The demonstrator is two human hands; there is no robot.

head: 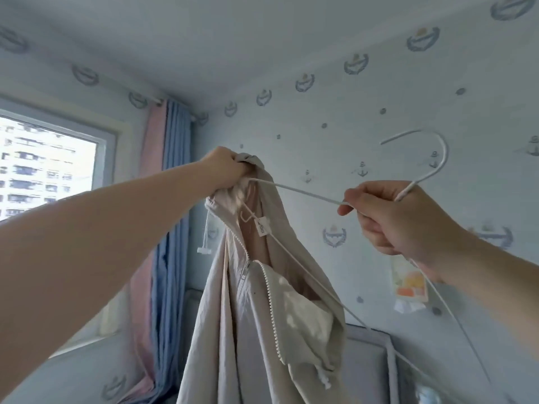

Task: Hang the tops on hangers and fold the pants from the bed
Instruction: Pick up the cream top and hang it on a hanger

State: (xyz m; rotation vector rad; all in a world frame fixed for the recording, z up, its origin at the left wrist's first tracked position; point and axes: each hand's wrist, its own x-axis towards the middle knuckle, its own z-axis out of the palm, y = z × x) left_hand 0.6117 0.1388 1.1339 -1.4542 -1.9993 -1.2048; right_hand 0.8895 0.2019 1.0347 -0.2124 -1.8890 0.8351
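The left hand [230, 167] grips the beige zip-up hooded jacket [262, 316]; to its right, the right hand [399, 220] holds the white wire hanger [306, 192], whose arm reaches left into the collar.

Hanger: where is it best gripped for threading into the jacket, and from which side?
Grip the hanger at its neck, just under the hook, from the right, as the right hand does. One arm already sits inside the jacket, which the left hand holds up, so the neck is the free, stiff part.
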